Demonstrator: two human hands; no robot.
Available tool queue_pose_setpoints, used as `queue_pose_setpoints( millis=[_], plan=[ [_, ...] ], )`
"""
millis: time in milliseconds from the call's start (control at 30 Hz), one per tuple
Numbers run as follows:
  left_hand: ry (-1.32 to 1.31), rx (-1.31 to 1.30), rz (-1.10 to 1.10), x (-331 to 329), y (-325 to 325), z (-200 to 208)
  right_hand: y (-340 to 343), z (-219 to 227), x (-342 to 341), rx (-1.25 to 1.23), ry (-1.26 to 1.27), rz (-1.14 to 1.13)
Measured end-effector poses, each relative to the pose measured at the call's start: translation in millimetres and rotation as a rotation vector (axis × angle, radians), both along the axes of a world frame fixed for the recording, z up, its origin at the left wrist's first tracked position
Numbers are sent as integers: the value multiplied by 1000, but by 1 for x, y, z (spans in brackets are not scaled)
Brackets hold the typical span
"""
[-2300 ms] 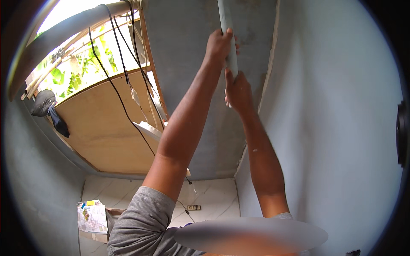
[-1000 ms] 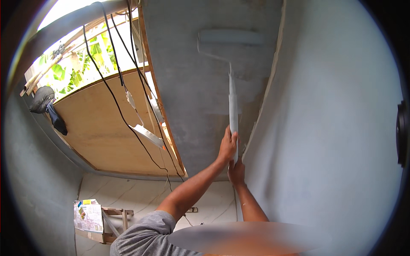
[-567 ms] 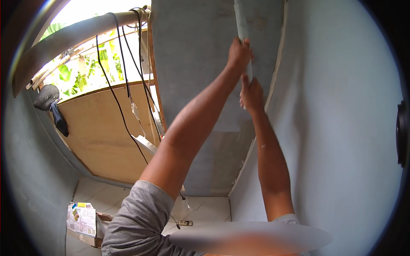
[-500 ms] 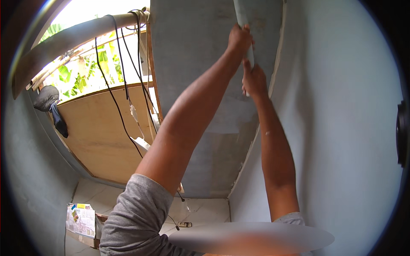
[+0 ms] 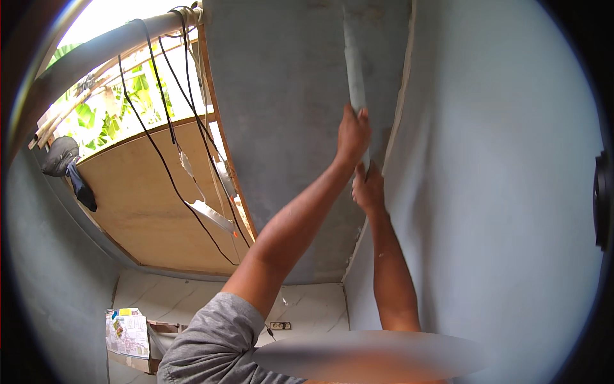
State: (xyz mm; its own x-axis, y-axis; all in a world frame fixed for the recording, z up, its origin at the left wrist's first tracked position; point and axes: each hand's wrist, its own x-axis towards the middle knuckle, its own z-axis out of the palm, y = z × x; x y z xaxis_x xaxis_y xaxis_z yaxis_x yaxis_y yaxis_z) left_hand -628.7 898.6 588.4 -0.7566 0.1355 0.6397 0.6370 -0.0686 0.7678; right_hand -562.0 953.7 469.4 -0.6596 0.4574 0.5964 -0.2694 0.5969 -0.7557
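Note:
My left hand (image 5: 354,136) is closed around a pale, whitish pole (image 5: 353,70) that slants up in front of a grey panel (image 5: 281,96). Lower on the same pole, close to its bottom end, my right hand (image 5: 369,187) grips it too. Both arms are stretched out, the left one in a grey short sleeve. Toward the top edge of the picture the pole narrows, and what its far end carries cannot be made out. The panel has uneven, darker and lighter grey patches.
A pale blue wall (image 5: 505,179) runs along the right. Black cables (image 5: 150,137) and a white lamp-like fitting (image 5: 211,216) hang at the left before a wooden board (image 5: 134,198). Below stand a box with papers (image 5: 128,336) and a power socket strip (image 5: 280,326).
Both hands and the pole have come down and slightly left in the picture, so more of the pole shows above my left hand. The hanging cables and board have shifted left in view.

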Motion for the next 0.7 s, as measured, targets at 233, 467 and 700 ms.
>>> queue_pose_setpoints(
  millis=[233, 467, 700],
  plan=[
    [-217, -130, -47, 78, -27, -176, -25, -176, 82, -129, -223, 28],
    [-512, -201, -159, 163, -66, -319, -74, -310, 192, -31, -434, -126],
    [-635, -59, -279, 168, -81, -318, -94, -306, 203, -75, -356, -90]
  ],
)
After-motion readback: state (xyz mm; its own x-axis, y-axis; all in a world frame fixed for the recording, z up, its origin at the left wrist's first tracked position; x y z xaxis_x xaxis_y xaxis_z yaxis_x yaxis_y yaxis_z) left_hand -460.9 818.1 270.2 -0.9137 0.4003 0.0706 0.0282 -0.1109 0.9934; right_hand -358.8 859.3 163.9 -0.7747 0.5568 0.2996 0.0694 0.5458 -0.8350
